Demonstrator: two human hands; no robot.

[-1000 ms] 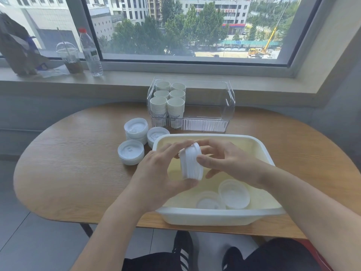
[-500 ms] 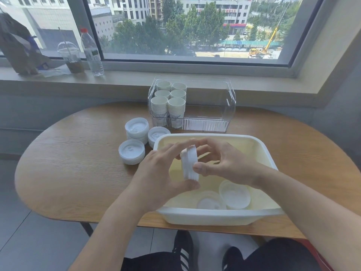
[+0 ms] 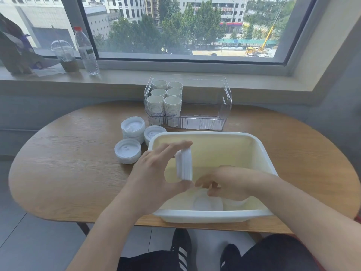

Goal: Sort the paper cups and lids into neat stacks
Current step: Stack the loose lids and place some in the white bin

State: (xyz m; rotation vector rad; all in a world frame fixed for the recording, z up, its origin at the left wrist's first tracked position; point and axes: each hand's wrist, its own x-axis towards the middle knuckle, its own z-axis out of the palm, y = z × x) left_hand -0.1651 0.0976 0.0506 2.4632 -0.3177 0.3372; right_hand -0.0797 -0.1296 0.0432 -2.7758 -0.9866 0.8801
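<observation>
My left hand (image 3: pixel 154 173) grips a small stack of white lids (image 3: pixel 184 165) on edge, between thumb and fingers, above the white tub (image 3: pixel 261 153). My right hand (image 3: pixel 226 182) is low inside the tub, fingers curled over loose lids (image 3: pixel 207 202) on its floor; whether it grips one is hidden. Three lid stacks (image 3: pixel 128 150) (image 3: pixel 133 127) (image 3: pixel 154 133) sit on the table left of the tub. Several stacks of paper cups (image 3: pixel 165 102) fill the left part of a clear bin (image 3: pixel 224 106) behind the tub.
The oval wooden table (image 3: pixel 68 163) ends just in front of the tub. On the window sill at the back left stand a water bottle (image 3: pixel 86 51), a domed plastic cup (image 3: pixel 64 55) and a bag (image 3: pixel 13 49).
My right hand let go of the lid stack and dropped down into the tub. The left hand keeps the stack alone, slightly higher.
</observation>
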